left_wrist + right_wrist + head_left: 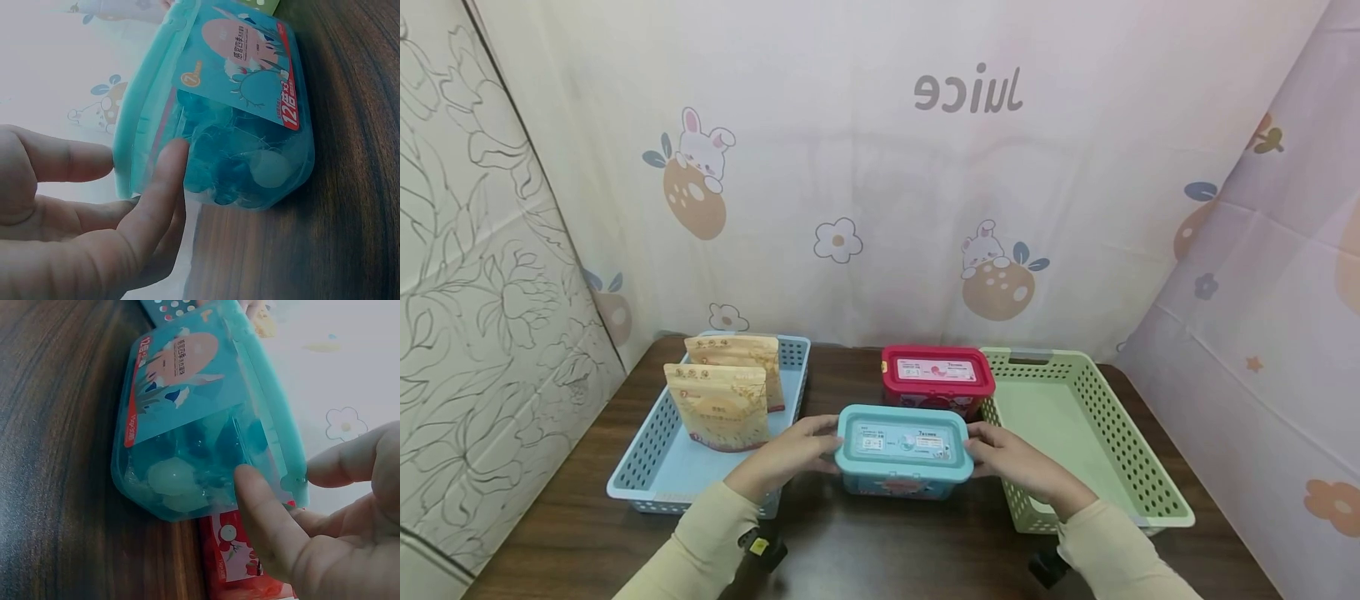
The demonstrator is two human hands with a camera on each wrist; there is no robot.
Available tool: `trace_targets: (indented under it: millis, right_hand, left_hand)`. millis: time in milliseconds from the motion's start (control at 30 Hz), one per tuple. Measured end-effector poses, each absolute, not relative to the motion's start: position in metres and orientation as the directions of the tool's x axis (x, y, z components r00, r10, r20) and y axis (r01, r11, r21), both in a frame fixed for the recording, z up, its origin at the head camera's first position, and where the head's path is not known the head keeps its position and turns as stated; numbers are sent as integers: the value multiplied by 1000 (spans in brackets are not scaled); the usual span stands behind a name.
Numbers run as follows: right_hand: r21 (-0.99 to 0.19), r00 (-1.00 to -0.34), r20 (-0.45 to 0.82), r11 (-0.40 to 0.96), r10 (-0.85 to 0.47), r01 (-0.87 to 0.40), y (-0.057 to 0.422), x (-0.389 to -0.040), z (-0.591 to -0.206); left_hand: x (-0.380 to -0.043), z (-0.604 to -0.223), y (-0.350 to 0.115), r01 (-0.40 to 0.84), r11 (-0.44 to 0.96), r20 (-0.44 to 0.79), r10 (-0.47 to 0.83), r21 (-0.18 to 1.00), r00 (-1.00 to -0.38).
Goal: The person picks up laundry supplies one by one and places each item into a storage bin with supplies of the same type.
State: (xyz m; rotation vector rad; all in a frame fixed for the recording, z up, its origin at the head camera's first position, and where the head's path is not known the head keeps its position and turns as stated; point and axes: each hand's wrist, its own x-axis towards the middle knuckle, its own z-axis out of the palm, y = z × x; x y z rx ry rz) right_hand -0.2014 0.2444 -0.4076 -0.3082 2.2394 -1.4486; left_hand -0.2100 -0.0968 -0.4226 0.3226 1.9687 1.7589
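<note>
A turquoise lidded tub of laundry pods is between both hands at the middle of the table, its bottom right at the wood. My left hand holds its left end, with thumb and fingers at the lid's rim and side wall in the left wrist view. At the opposite end my right hand grips the lid's corner and side the same way. Through the clear wall, blue and white pods show. Just behind stands a red lidded tub, partly covered by the turquoise one.
To the left, a blue perforated basket holds two upright yellow pouches. A green perforated basket stands at the right, beside the red tub. Printed curtains hang behind the dark wooden table.
</note>
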Motion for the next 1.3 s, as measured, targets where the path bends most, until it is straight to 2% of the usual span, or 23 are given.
trace_targets:
  millis: [667,900,1300]
  right_hand:
    - [-908,-875,-245,414,-417,57,247,-199,-407]
    - [-928,-879,-214,370,-425,47,251,-198,-403]
    - [-960,-932,-148,275,-330,55,254,-192,-393]
  left_hand:
    - [-208,-419,-97,-149,82,-170,482,985,-859]
    - [-207,-415,-100,-144,40,-145,482,989,-864]
    - [-206,-406,-104,-114,-26,-91,446,993,-891]
